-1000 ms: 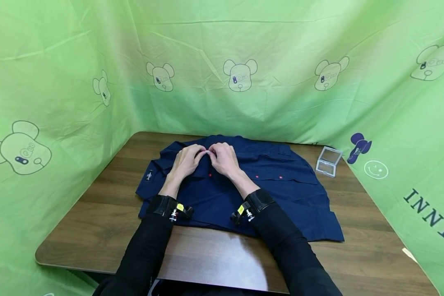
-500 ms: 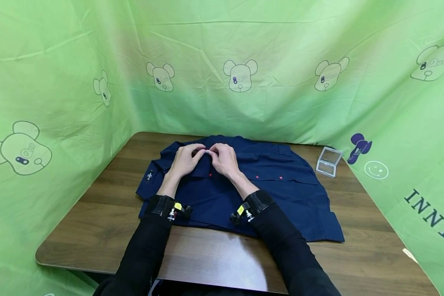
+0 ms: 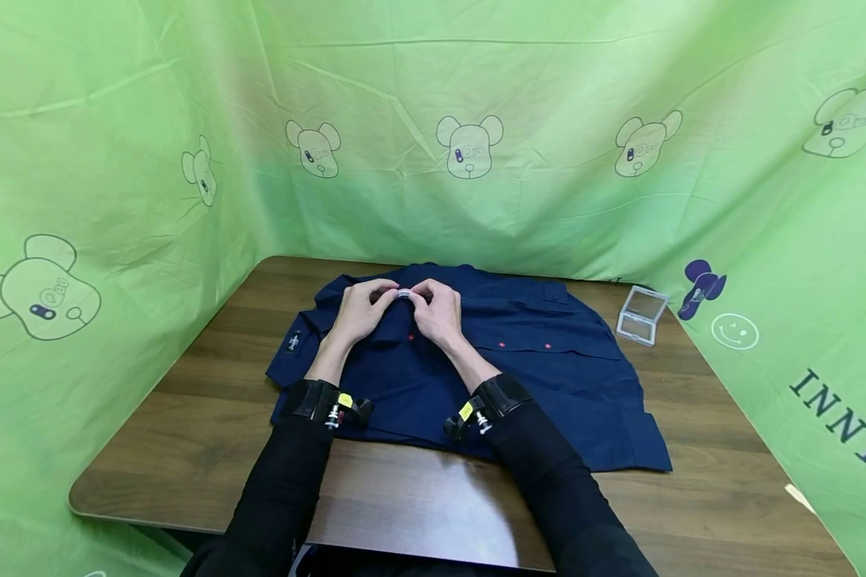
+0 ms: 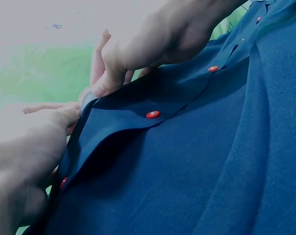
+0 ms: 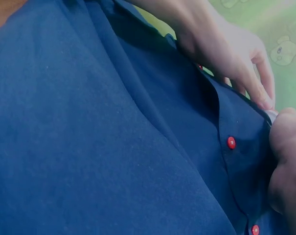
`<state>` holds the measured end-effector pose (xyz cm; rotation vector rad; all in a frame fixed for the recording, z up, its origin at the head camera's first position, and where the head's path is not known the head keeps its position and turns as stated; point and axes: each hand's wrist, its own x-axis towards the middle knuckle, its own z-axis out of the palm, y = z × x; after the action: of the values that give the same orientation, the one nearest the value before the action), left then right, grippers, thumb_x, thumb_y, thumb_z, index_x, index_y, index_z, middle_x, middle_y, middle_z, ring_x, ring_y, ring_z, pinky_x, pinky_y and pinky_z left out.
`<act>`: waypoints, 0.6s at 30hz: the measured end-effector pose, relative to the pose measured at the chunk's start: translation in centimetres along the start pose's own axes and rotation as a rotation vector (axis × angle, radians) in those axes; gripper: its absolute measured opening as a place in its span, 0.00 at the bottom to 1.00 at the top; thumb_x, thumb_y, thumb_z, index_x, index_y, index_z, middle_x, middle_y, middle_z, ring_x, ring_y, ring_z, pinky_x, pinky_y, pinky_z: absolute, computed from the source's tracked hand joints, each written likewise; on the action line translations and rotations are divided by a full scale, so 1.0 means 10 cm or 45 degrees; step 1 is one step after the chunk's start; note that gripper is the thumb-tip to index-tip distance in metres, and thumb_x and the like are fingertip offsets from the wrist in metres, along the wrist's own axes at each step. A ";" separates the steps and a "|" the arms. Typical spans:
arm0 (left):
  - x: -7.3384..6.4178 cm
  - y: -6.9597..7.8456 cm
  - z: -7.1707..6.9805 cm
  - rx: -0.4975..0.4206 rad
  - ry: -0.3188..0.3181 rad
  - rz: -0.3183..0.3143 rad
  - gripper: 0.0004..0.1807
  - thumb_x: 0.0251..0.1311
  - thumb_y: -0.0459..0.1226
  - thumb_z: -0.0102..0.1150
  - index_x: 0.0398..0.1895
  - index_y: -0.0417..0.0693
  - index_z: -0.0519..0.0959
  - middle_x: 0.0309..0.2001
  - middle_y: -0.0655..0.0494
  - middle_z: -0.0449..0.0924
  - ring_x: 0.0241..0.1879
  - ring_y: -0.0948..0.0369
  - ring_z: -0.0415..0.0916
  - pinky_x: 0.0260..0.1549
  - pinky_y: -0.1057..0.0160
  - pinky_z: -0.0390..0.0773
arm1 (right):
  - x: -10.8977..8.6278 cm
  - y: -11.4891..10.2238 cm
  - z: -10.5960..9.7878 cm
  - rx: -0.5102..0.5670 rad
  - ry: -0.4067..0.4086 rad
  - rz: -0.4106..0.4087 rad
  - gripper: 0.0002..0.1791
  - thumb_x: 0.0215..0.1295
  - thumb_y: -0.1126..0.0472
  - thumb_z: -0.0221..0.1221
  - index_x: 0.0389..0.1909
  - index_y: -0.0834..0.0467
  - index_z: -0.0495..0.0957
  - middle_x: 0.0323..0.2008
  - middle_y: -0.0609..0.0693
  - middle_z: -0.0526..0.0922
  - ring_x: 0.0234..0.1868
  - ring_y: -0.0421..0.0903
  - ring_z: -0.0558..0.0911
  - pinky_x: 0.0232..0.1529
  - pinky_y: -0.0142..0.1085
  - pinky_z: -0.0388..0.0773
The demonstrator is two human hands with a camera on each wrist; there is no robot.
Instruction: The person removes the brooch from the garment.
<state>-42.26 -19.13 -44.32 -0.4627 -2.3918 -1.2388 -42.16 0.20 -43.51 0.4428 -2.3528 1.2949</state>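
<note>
A navy shirt (image 3: 541,401) with red buttons lies spread on the table, a front edge raised between the hands. My left hand (image 3: 361,311) and my right hand (image 3: 439,312) meet at that edge, thumbs and fingers pinching a small whitish strip (image 3: 404,293) from either side. Its exact kind cannot be told. The left wrist view shows the strip (image 4: 86,96) curving along the fabric edge, mostly covered by fingertips. In the right wrist view, the right hand's fingers (image 5: 287,142) hide most of it. Red buttons (image 4: 153,114) line the fabric just beside the pinched spot.
An open clear plastic case (image 3: 641,315) stands at the table's back right, beside the shirt. A wooden table (image 3: 188,449) extends around the garment. Green printed cloth (image 3: 548,216) walls in the back and sides.
Both hands keep their place at the shirt edge. The fingertips have drawn slightly apart, and more of the whitish strip shows between them.
</note>
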 end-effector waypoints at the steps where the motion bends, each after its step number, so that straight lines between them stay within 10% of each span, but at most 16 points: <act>1: 0.03 -0.09 0.03 -0.006 0.003 -0.007 0.18 0.82 0.47 0.67 0.61 0.45 0.91 0.53 0.49 0.97 0.47 0.55 0.96 0.54 0.52 0.90 | 0.00 0.00 0.01 0.009 0.007 0.010 0.05 0.78 0.59 0.72 0.44 0.56 0.93 0.42 0.54 0.96 0.48 0.52 0.93 0.54 0.46 0.86; 9: -0.04 0.09 0.00 -0.015 0.006 -0.028 0.16 0.81 0.41 0.68 0.61 0.41 0.91 0.54 0.42 0.95 0.50 0.47 0.96 0.53 0.51 0.91 | -0.02 -0.01 0.01 0.083 0.034 0.071 0.06 0.78 0.58 0.72 0.44 0.55 0.93 0.43 0.54 0.96 0.48 0.52 0.92 0.52 0.43 0.84; 18: 0.13 -0.41 0.13 -0.057 0.000 -0.006 0.16 0.78 0.52 0.71 0.52 0.52 0.94 0.47 0.55 0.98 0.43 0.61 0.95 0.47 0.63 0.87 | -0.02 -0.01 0.00 0.086 0.033 0.065 0.05 0.78 0.58 0.72 0.43 0.55 0.93 0.43 0.53 0.96 0.48 0.50 0.93 0.52 0.43 0.84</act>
<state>-45.52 -20.19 -47.16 -0.4708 -2.3711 -1.2965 -41.95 0.10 -43.52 0.3865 -2.3184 1.3978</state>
